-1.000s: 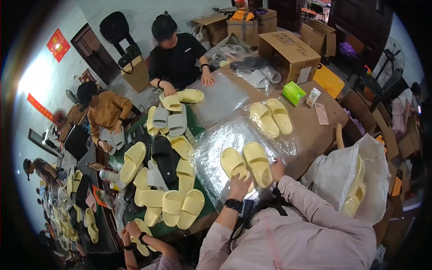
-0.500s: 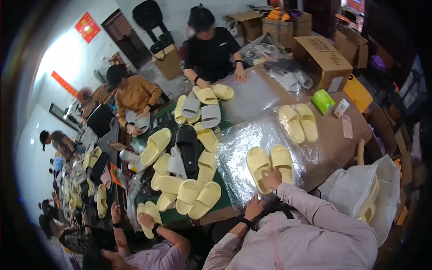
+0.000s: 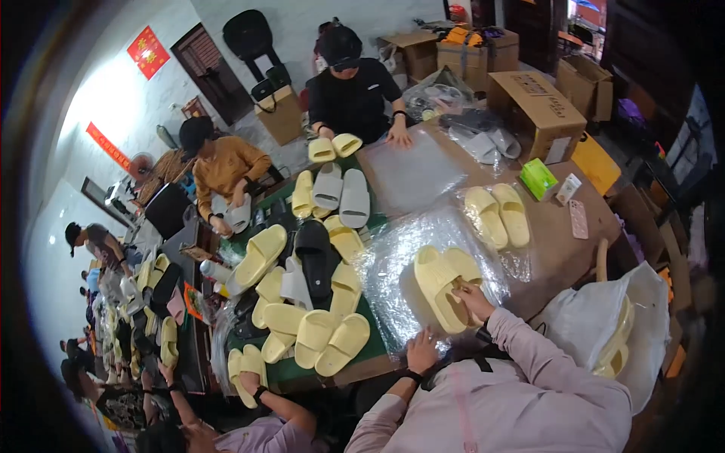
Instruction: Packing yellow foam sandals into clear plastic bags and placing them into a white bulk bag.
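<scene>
A pair of pale yellow slide sandals (image 3: 432, 283) lies on a stack of clear plastic bags (image 3: 389, 260) in front of me. The left slide partly covers the right one (image 3: 462, 263). My right hand (image 3: 474, 304) is closed at the inner side of the pair, its fingers by the straps; the exact grip is partly hidden. At the near edge of the plastic, my left hand (image 3: 423, 351) rests with fingers stretched out, just below the slides. Beyond the stack, another yellow pair (image 3: 498, 217) sits in clear plastic.
Loose yellow, grey and black slides (image 3: 313, 260) crowd the green mat to the left. A carton (image 3: 538, 109), a green tissue pack (image 3: 538, 178) and a pink phone (image 3: 578, 219) are on the right. A white sack (image 3: 604, 332) hangs nearby. Co-workers (image 3: 351, 94) handle slides around the table.
My right hand has shifted slightly right, and the two slides before me now overlap instead of standing apart. Across the table, a co-worker has drawn a yellow pair back and upright.
</scene>
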`<state>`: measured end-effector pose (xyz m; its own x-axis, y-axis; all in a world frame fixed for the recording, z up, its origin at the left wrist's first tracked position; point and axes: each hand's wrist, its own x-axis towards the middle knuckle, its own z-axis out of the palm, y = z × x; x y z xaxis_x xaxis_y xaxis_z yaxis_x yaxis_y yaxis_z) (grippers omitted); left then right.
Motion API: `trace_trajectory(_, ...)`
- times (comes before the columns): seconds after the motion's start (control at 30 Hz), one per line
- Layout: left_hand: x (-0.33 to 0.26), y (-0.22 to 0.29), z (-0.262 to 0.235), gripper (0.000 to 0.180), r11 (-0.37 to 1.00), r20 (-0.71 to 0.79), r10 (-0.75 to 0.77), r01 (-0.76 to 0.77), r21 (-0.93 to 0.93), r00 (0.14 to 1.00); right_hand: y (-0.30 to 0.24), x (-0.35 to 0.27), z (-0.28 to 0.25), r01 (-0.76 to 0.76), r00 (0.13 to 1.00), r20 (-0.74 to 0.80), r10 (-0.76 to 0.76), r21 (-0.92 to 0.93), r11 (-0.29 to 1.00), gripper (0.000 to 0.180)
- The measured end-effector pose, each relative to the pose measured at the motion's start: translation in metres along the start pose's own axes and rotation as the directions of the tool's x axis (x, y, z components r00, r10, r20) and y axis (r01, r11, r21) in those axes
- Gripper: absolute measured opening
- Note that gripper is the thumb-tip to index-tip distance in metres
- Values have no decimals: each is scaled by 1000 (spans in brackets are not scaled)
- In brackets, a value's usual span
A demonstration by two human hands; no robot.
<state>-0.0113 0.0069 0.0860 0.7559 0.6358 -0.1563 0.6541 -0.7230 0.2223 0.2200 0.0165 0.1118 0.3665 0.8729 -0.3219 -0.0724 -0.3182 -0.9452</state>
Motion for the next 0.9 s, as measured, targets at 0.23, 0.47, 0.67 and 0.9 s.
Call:
trace_trajectory(0.23, 15, -12, 0, 53, 996, -156, -64, 73, 49, 986, -54, -60, -25, -196, 949, 292, 114, 268, 943, 52)
trace_trajectory(0.47, 50, -41, 21, 31, 999, -125, -43, 39, -37, 991, -52, -76, -39, -265, 830, 531, 170, 109, 958, 41)
trace_trajectory(0.67, 53, -126, 71, 23, 556, -177, -216, -28, -831, 960, -43, -71, -24, -327, 630, 766, 125, 116, 938, 38)
trace_trajectory(0.9, 92, -45, -58, 23, 940, -329, -63, -55, -337, 942, -13, -78, -53, -430, 639, 748, 180, 153, 890, 38)
